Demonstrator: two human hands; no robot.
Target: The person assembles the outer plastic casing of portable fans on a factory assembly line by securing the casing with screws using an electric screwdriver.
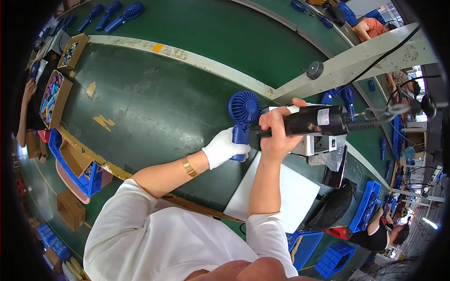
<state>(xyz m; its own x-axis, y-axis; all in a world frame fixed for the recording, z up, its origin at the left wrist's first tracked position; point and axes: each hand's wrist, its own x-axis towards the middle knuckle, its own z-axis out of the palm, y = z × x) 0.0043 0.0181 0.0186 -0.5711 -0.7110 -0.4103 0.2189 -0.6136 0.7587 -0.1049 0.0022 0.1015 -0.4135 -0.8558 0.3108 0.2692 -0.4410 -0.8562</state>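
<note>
My left hand (223, 148), in a white glove, is closed round the handle of a blue handheld fan (244, 107). The fan's round caged head points away from me. My bare right hand (280, 132) grips a black electric screwdriver (315, 120), which lies sideways and hangs from a hook and cord at the right. Its tip points left at the fan, near the joint between head and handle; whether it touches a screw cannot be made out. Below my hands lies a white sheet (276, 192) on the green bench (154, 112).
Boxes of small parts (70, 52) and colourful pieces (55, 99) stand at the left. A white post (347, 61) rises at the right, beside a small white device (318, 144) and a black bag (333, 206). More blue fans (124, 18) lie on the green belt beyond. Other people work at the sides.
</note>
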